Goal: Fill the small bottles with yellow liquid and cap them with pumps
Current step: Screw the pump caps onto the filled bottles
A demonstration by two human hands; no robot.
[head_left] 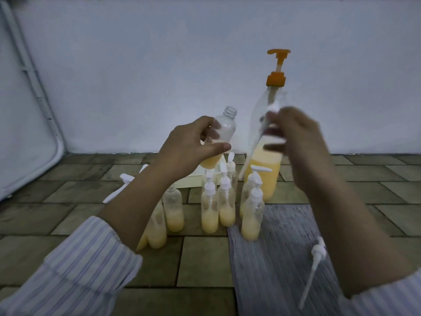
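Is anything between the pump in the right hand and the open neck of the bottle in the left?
Nothing visible blocks it. The left hand holds the small bottle tilted, its open neck bare. The right hand grips a white pump, blurred, beside it. The big dispenser bottle stands behind, not between.

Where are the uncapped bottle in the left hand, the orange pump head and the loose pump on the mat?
uncapped bottle (224, 127): head view, clear upper body below the open neck.
orange pump head (278, 52): head view, top spout of the big bottle's dispenser.
loose pump (319, 252): head view, white collar; tube trails toward the viewer.
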